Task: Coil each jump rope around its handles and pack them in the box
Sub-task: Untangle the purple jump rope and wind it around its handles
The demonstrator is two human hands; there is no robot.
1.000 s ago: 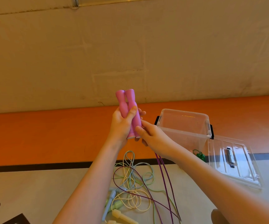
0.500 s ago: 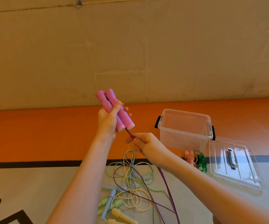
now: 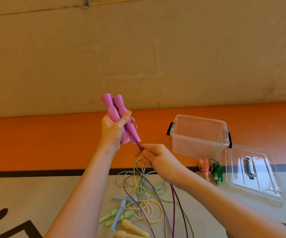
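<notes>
My left hand grips two pink handles side by side, raised above the floor and tilted. Purple rope runs from the handles' lower ends along one handle and into my right hand, which pinches the strands just below the handles. The rest of the rope hangs down in loops. The clear plastic box stands open on the floor to the right, nothing visible inside it. A coiled pink rope and a coiled green rope lie beside the box.
The box's clear lid lies flat at the right. Below my hands is a tangle of pale green, blue and cream ropes with their handles. A wall rises behind an orange floor band.
My left hand has turned the pink handles more upright. My right hand has drawn the purple strands taut against the handles and moved slightly right.
</notes>
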